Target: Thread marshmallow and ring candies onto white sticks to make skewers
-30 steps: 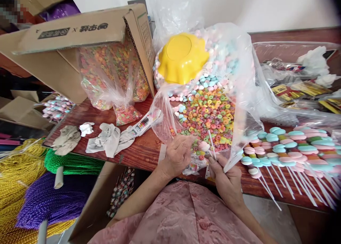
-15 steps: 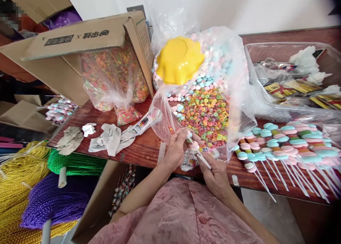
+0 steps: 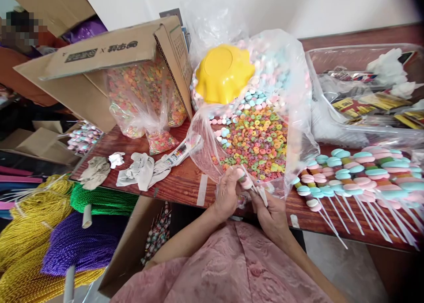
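Just beyond the front edge of the table, my left hand [image 3: 228, 196] is closed on the candies of a candy skewer [image 3: 245, 183], with pink and green pieces showing at the fingertips. My right hand [image 3: 272, 212] is close beside it, its fingers wrapped round white sticks [image 3: 261, 195]; how many it holds is unclear. Directly beyond both hands lies an open plastic bag with colourful ring gummies [image 3: 258, 139] and pastel candies [image 3: 255, 98]. A yellow scalloped bowl [image 3: 225, 73] sits upside down on the candies. To the right, finished candy skewers [image 3: 357, 175] lie in rows, sticks toward me.
A cardboard box [image 3: 99, 58] with bagged gummies [image 3: 145, 95] stands at the left. Crumpled gloves [image 3: 135, 172] lie before it. A clear plastic tub [image 3: 364, 128] with packets is at the back right. Green cord [image 3: 102, 201] and purple cord [image 3: 79, 245] hang at lower left.
My left hand has shifted slightly right and down, covering more of the skewer. White sticks now show fanned at my right fingers. The view has turned a little to the left.
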`<state>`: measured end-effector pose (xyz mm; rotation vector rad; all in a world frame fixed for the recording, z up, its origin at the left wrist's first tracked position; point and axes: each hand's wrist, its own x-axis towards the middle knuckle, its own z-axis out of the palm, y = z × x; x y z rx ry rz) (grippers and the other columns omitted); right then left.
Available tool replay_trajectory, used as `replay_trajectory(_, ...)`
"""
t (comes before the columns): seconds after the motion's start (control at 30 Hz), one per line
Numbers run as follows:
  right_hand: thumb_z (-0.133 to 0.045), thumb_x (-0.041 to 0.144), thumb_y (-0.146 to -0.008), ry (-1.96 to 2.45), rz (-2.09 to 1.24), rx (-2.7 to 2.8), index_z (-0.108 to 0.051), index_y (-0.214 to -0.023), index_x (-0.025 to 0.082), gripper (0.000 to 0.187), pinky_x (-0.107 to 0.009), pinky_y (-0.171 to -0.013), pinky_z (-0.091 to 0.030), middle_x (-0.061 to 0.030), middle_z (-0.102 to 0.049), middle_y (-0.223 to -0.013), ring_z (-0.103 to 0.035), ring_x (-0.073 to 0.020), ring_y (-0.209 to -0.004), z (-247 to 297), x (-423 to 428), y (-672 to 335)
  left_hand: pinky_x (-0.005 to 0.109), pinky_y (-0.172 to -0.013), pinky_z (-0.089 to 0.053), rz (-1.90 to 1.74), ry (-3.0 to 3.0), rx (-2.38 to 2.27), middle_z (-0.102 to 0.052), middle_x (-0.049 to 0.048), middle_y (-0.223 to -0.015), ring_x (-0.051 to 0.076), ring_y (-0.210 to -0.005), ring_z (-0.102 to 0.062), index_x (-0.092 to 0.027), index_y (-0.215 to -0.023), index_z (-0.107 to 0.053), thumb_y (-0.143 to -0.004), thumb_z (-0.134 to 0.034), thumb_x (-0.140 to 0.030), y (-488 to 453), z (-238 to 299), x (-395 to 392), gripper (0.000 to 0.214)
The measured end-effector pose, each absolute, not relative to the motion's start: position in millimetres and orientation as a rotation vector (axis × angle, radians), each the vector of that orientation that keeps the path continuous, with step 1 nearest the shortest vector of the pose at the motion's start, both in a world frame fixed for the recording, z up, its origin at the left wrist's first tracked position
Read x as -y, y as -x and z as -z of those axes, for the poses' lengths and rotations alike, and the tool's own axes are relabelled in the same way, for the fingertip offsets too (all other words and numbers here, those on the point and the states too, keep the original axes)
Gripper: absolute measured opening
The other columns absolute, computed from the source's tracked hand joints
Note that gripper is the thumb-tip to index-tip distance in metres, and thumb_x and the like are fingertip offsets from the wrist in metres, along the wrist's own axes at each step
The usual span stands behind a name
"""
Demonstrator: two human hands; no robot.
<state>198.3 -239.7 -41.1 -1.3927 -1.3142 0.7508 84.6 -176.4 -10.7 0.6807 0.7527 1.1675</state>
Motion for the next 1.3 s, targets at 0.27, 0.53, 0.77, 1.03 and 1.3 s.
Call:
replay_trajectory(0.27, -0.071, 0.046, -0.081, 1.434, -0.74, 0.734, -0.066, -0.08, 0.018, 0.028, -0.022, -0.045, -0.032, 0.0048, -0.045, -0.056, -0.039, -0.0087, -0.05, 41, 242, -237, 0.028, -0.071, -0.051, -1.245, -1.369, -1.219, -0.068, 0.0023, -0.082, 0.013, -0.07, -0.063, -0.017, -0.094, -0.068, -0.082, -0.066, -0.033, -11, 12, 106, 0.019)
replay_trajectory(0.53, -0.063, 0.039, -0.09, 1.438, -0.773, 0.983, -0.062, -0.073, 0.018, 0.027, -0.024, -0.048, -0.031, 0.0039, -0.046, -0.059, -0.039, -0.009, -0.052, 57, 247, -232, 0.037, -0.081, -0.049, -0.38, -2.458, -1.429, -0.062, 0.0095, -0.087, 0.022, -0.086, -0.06, -0.015, -0.085, -0.075, -0.086, -0.054, -0.014, -24, 16, 75, 0.021)
replay_trajectory(0.77, -0.059, 0.034, -0.093, 1.394, -0.785, 1.04, -0.056, -0.067, 0.018, 0.031, -0.025, -0.051, -0.032, 0.004, -0.045, -0.057, -0.04, -0.0092, -0.053, 52, 247, -233, 0.036, -0.087, -0.048, -0.482, -2.421, -1.354, -0.067, 0.0081, -0.088, 0.021, -0.09, -0.061, -0.015, -0.084, -0.071, -0.08, -0.055, -0.009, -21, 17, 69, 0.017)
replay_trajectory(1.03, -0.06, 0.033, -0.093, 1.411, -0.771, 1.065, -0.058, -0.069, 0.019, 0.028, -0.026, -0.052, -0.033, 0.0039, -0.046, -0.06, -0.041, -0.0094, -0.055, 60, 249, -236, 0.028, -0.074, -0.047, -0.419, -2.2, -1.216, -0.068, 0.0029, -0.075, 0.016, -0.075, -0.061, -0.015, -0.08, -0.073, -0.081, -0.055, -0.013, -16, 10, 65, 0.018)
replay_trajectory(1.3, -0.059, 0.036, -0.092, 1.454, -0.719, 1.127, -0.057, -0.065, 0.019, 0.032, -0.026, -0.052, -0.035, 0.0032, -0.047, -0.057, -0.042, -0.0102, -0.054, 55, 247, -236, 0.041, -0.086, -0.047, -0.18, -2.668, -1.326, -0.064, 0.0143, -0.096, 0.027, -0.097, -0.053, -0.014, -0.086, -0.072, -0.086, -0.047, -0.01, -18, 8, 96, 0.025)
